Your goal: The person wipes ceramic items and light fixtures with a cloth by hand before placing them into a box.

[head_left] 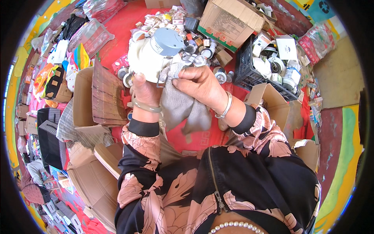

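Left hand [145, 90] closed around the near edge of a white round fixture [150, 58] with a grey cylindrical cap [168, 41], held up centre-frame. Right hand [200, 86] pinches a grey cloth [181, 105] against the fixture's right side; cloth hangs down between the wrists. Black crate [249, 72] of parts far right, cardboard box [230, 21] beyond.

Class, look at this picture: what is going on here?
A person holds a white device with a grey round cap in the left hand. The right hand presses a grey cloth against it, the cloth hanging down between the forearms. Around them, on a red mat, lie many small parts, cardboard boxes and a black crate of white fittings.
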Demonstrator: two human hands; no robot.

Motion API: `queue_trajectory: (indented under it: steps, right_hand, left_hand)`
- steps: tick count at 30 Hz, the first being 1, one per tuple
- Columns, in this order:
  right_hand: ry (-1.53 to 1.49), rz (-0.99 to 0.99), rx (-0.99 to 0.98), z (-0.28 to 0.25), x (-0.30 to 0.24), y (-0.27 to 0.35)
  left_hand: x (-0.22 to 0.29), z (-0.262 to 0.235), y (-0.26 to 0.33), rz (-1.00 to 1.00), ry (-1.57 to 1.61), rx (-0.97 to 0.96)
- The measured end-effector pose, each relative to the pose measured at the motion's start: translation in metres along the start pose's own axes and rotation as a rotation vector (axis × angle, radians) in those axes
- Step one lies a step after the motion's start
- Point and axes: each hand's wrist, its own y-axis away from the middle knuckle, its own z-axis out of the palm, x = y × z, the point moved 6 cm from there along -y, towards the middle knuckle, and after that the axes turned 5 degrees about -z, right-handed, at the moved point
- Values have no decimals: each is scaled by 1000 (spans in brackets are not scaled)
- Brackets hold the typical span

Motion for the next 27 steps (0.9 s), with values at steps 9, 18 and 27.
queue_trajectory:
  steps: [9,18,27]
  right_hand:
    - [313,27,-287,-43,-12,-18]
    - [103,-23,-255,-78,-51,-14]
    - [75,-174,260,-125,-75,-6]
  left_hand:
    - [-3,16,0,-78,129,-163]
    - [34,77,28,-154,73,55]
    - [-9,39,34,-257,371,-184]
